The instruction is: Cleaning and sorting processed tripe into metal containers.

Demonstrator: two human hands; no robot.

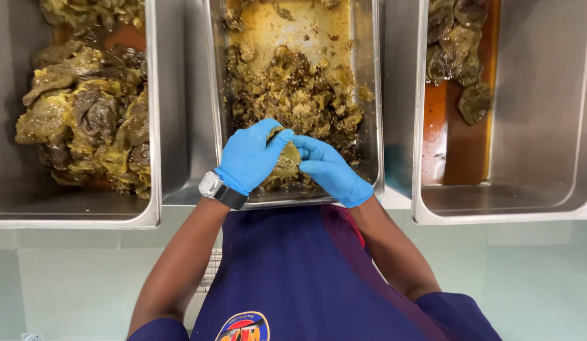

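Both my hands wear blue gloves and meet over the near end of the middle steel tray [374, 126]. My left hand [250, 156] and my right hand [328, 169] together grip one yellow-brown piece of cooked meat [286, 161] between the fingertips. Behind it in the same tray lies a heap of crumbly, sauce-coated meat pieces [293, 95]. A silver wristwatch [212, 187] sits on my left wrist.
A steel tray at left [153, 126] holds large dark and yellowish meat chunks [91, 120]. The steel tray at right [527, 126] has a few dark pieces [458, 44] in orange sauce. The trays rest on a pale green counter [85, 284]. My dark blue apron [287, 278] fills the foreground.
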